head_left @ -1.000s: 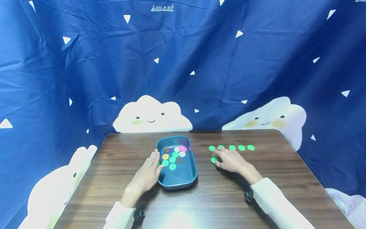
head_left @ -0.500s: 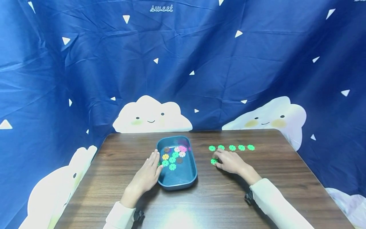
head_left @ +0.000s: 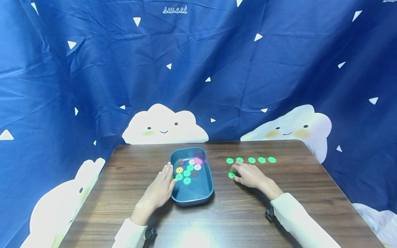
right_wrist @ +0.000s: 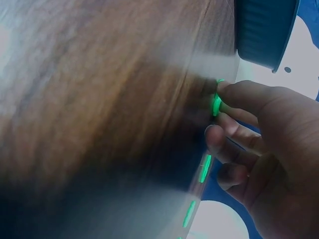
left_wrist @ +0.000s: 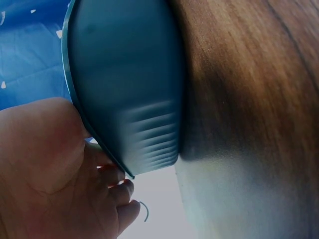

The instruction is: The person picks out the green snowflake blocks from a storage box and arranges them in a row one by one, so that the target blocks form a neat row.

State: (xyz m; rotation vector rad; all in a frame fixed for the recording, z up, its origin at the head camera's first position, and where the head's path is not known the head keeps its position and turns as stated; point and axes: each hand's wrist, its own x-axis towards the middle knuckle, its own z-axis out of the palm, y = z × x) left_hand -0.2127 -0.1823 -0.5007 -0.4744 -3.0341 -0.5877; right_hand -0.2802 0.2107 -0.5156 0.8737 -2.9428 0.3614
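Note:
My left hand (head_left: pixel 158 189) rests with fairly straight fingers along the left rim of a dark teal tray (head_left: pixel 198 198). In the left wrist view, the palm and fingers lie at the rim of the tray (left_wrist: pixel 127 74). My right hand (head_left: pixel 249 174) pinches a green flower-shaped plastic disc (head_left: pixel 231 175) at the tabletop, right of the tray. Seen from the right wrist, the thumb and a finger are at the edge of this green disc (right_wrist: pixel 217 103), and the other fingers curl loosely. Behind that hand runs a row of several matching green discs (head_left: pixel 252 160).
Inside the tray lie several green discs (head_left: pixel 187 181), a yellow disc (head_left: pixel 179 170), brown discs (head_left: pixel 194 174) and pink ones (head_left: pixel 197 161). All stands on a brown wooden table (head_left: pixel 130 172). A blue curtain (head_left: pixel 229 69) hangs behind it.
The right hand and the disc it pinches have shifted slightly toward the person and left, uncovering more of the row's second disc. The left hand and tray stay put.

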